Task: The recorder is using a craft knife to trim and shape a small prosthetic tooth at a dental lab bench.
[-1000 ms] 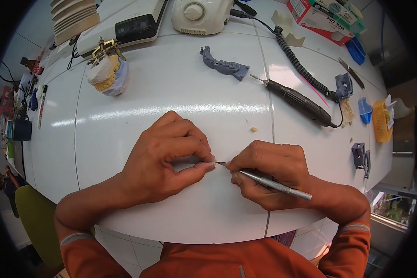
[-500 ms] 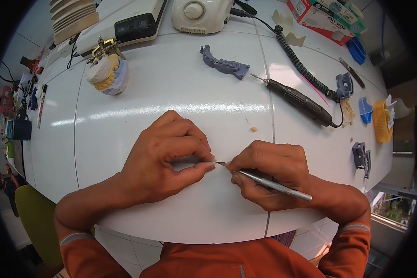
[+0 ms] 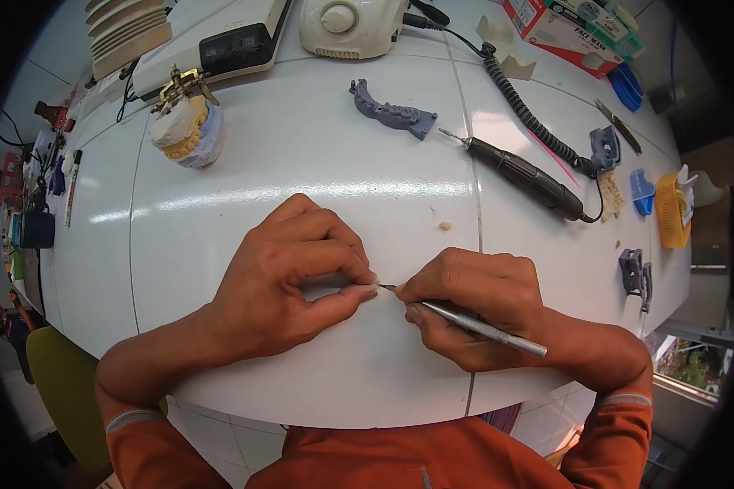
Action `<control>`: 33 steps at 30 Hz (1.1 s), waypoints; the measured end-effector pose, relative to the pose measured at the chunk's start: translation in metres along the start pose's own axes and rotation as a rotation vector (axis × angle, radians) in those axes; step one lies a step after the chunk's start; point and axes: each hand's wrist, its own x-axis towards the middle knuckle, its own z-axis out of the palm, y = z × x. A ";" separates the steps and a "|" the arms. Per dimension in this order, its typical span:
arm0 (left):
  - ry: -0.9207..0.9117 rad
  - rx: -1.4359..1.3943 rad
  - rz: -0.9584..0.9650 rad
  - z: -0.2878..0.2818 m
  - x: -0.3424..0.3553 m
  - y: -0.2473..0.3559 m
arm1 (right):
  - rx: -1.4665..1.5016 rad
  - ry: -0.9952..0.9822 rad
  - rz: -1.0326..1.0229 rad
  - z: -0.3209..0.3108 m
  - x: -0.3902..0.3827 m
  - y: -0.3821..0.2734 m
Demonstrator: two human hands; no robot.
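Note:
Low over the table, my left hand pinches a tiny pale piece between thumb and forefinger. The fingertips cover most of it, so its exact kind cannot be made out. My right hand is closed around a slim silver craft knife, held like a pen. Its handle slants down to the right. The thin dark blade points left and its tip meets or nearly meets the piece at my left fingertips. Beyond the right hand, a small yellowish crumb lies on the white table.
A black rotary handpiece with a coiled cord lies at the far right, near a grey dental arch model. Plaster jaws in a brass articulator stand far left. A white control box, mask box and yellow basket line the edges.

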 end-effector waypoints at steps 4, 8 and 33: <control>0.003 0.003 -0.003 0.000 -0.001 0.000 | -0.014 0.014 -0.005 0.002 -0.002 -0.001; 0.002 0.001 0.002 0.000 0.000 -0.001 | -0.004 0.007 -0.003 0.000 -0.001 0.000; 0.003 -0.003 -0.002 -0.001 0.000 0.000 | -0.016 0.006 0.011 0.001 -0.001 0.001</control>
